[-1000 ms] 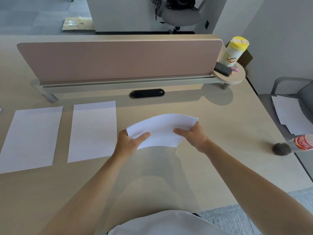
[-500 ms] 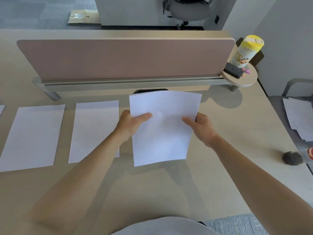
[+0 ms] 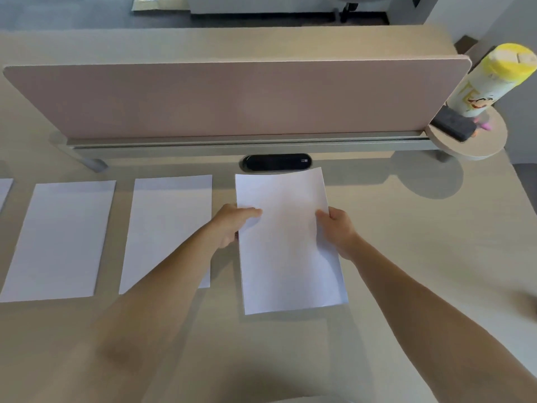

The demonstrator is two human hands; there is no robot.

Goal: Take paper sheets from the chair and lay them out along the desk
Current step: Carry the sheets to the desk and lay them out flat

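Both hands, left [image 3: 232, 225] & right [image 3: 337, 231], pinch sheet [image 3: 287, 257], long axis toward divider [image 3: 232, 100], slightly skewed

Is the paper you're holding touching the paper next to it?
Apart. The head view shows a strip of bare desk between the held sheet and the nearest laid sheet.
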